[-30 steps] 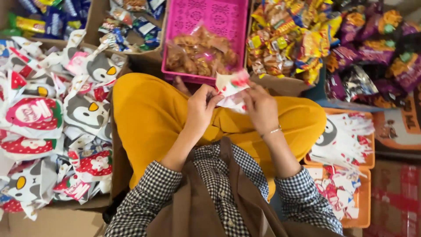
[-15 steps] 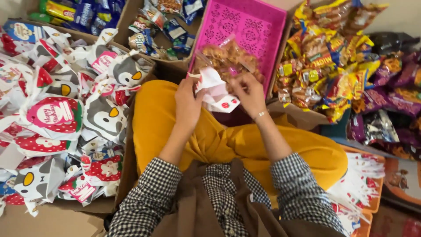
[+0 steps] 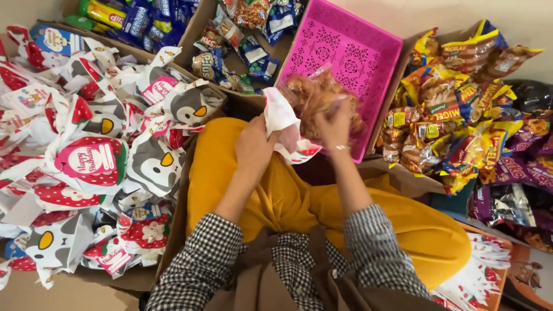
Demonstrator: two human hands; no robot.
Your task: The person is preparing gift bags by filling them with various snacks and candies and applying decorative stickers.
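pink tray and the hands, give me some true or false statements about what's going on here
1. The left hand holds a white and red printed bag. True.
2. The right hand is at the clear packets of brown snacks in the pink tray. True.
3. The pink tray is packed full. False: most of its floor is bare.
4. The pile of penguin and strawberry bags lies on the person's right. False: it lies on their left.

Both hands lifted white treat bag (image 3: 282,118) from lap toward pink basket (image 3: 345,52); right hand (image 3: 335,124) now at clear snack packets (image 3: 322,98).
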